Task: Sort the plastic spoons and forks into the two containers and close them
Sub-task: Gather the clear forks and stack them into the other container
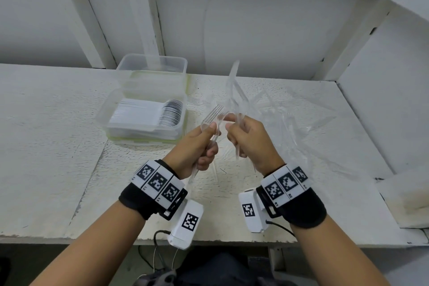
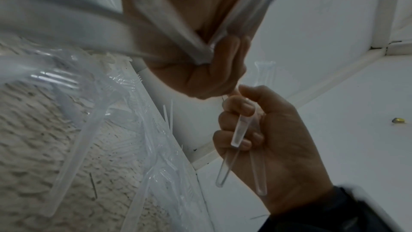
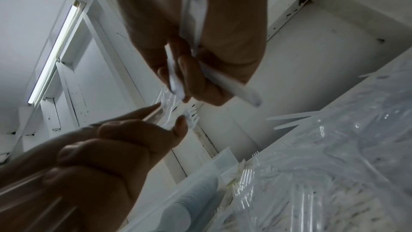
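Both hands hover above the table, close together. My left hand (image 1: 210,139) grips the handles of a few clear plastic forks (image 1: 216,112), tines pointing up and away. My right hand (image 1: 234,130) holds another bunch of clear forks (image 1: 234,86), which stand upright. In the left wrist view the right hand (image 2: 245,126) curls round fork handles (image 2: 236,135). The near clear container (image 1: 104,118) holds a row of white spoons (image 1: 171,112). Behind it stands a second clear container (image 1: 130,62) that looks empty.
A crumpled clear plastic bag (image 1: 297,114) with more clear forks lies on the white table (image 1: 46,123) to the right of my hands. The same bag (image 3: 323,174) fills the lower right of the right wrist view. White walls and shelf posts close off the back and right.
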### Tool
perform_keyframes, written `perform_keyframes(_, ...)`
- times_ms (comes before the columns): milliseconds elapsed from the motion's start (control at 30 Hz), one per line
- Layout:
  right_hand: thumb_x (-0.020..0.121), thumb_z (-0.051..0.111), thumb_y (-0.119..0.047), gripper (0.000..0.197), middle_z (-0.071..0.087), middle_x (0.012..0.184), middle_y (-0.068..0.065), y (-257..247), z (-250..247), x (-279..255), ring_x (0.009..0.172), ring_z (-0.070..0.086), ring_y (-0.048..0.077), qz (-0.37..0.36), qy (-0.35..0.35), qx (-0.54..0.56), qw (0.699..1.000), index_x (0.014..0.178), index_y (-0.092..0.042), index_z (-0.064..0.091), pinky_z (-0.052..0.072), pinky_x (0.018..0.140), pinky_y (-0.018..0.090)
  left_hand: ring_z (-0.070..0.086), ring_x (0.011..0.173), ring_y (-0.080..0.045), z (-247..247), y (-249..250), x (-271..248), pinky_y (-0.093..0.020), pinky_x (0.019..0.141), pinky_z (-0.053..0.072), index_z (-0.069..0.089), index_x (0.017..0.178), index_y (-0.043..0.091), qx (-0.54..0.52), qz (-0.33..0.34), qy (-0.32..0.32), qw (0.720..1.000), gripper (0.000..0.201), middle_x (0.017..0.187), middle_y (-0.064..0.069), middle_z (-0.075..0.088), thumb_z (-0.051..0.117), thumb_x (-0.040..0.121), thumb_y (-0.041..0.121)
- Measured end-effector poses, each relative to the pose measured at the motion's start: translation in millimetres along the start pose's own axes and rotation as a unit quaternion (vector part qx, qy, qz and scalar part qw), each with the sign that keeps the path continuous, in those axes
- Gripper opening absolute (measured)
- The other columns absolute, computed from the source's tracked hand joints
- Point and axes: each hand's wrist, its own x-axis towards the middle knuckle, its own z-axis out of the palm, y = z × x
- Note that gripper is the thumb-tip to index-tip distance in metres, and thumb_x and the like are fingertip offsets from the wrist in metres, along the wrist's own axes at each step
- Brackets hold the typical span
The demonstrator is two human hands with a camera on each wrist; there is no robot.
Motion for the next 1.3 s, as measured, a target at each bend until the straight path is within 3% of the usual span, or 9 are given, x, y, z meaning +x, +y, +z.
perform_keyframes(100,0.094,0.054,-0.021,0.013,0.043,0.062,0.001,5,-5,6,0.049,0.041,0.005,-0.03,0.059,-0.011,0.998,0.098,-0.034,0.053,0.035,0.04,0.016,0.023,0.03,-0.005,0,1,-1,-0.009,0.035,0.02,0.043,0.09,0.017,0.001,-0.004,-0.001,1.0,0.027,0.044,0.005,0.035,0.036,0.097,0.042)
perform_keyframes(300,0.089,0.061,-0.026,0.025,0.037,0.055,-0.009,11,-6,13,0.045,0.037,0.001,-0.069,0.092,-0.026,0.993,0.113,-0.028,0.053,0.036,0.049,0.014,0.021,0.028,-0.006,1,1,-1,-0.009,0.036,0.017,0.042,0.091,0.016,0.011,-0.013,-0.026,1.0,0.038,0.043,0.003,0.032,0.034,0.092,0.053)
perform_keyframes(467,0.087,0.064,-0.027,0.012,0.041,0.064,0.007,11,-10,14,0.062,0.043,0.016,-0.087,0.058,-0.055,0.993,0.095,-0.033,0.059,0.041,0.064,0.025,0.02,0.028,-0.006,1,0,-2,-0.01,0.036,0.019,0.042,0.097,0.014,0.04,-0.006,-0.04,0.998,0.056,0.041,0.003,0.033,0.019,0.088,0.064)
perform_keyframes(567,0.086,0.066,-0.025,0.011,0.037,0.057,-0.003,12,-8,12,0.051,0.034,0.003,-0.089,0.028,-0.082,0.992,0.095,-0.025,0.06,0.032,0.051,0.012,0.019,0.028,-0.006,2,-2,-1,-0.009,0.036,0.021,0.043,0.095,0.013,0.054,0.0,-0.041,0.998,0.063,0.04,0.003,0.032,0.01,0.088,0.066)
perform_keyframes(733,0.087,0.064,-0.025,0.017,0.035,0.056,-0.005,14,-4,11,0.05,0.032,0.003,-0.086,0.019,-0.1,0.991,0.102,-0.016,0.06,0.03,0.05,0.012,0.019,0.027,-0.007,2,-1,-1,-0.011,0.034,0.02,0.042,0.092,0.012,0.053,-0.01,-0.037,0.998,0.066,0.04,0.002,0.032,0.002,0.09,0.064)
perform_keyframes(900,0.087,0.064,-0.025,0.009,0.042,0.065,0.01,12,-8,10,0.061,0.039,0.016,-0.083,-0.009,-0.097,0.992,0.089,-0.017,0.061,0.037,0.061,0.023,0.04,0.032,-0.015,0,0,0,-0.019,0.039,0.034,0.044,0.091,0.011,0.022,-0.011,0.004,1.0,0.04,0.048,-0.002,0.045,0.018,0.101,0.04)
perform_keyframes(1033,0.087,0.065,-0.028,0.012,0.053,0.075,0.028,12,-11,8,0.066,0.046,0.022,-0.09,-0.021,-0.104,0.99,0.09,-0.017,0.062,0.041,0.065,0.034,0.056,0.047,-0.018,-3,5,-3,-0.026,0.05,0.048,0.048,0.094,0.013,0.001,-0.011,-0.005,1.0,0.027,0.064,-0.005,0.053,0.028,0.101,0.03)
perform_keyframes(1200,0.087,0.065,-0.023,0.012,0.054,0.075,0.027,8,-16,10,0.067,0.047,0.019,-0.084,0.013,-0.08,0.993,0.08,-0.03,0.058,0.04,0.066,0.029,0.066,0.066,-0.023,-9,2,-6,-0.03,0.064,0.054,0.054,0.103,0.015,-0.002,-0.019,-0.053,0.998,0.028,0.077,-0.008,0.065,0.031,0.101,0.032)
perform_keyframes(1300,0.087,0.065,-0.023,0.012,0.058,0.087,0.033,8,-21,13,0.07,0.052,0.025,-0.084,0.04,-0.084,0.992,0.081,-0.03,0.058,0.044,0.069,0.03,0.065,0.064,-0.02,-11,-2,-8,-0.028,0.06,0.054,0.055,0.109,0.016,0.029,-0.026,-0.085,0.996,0.03,0.075,-0.007,0.066,0.036,0.097,0.036)
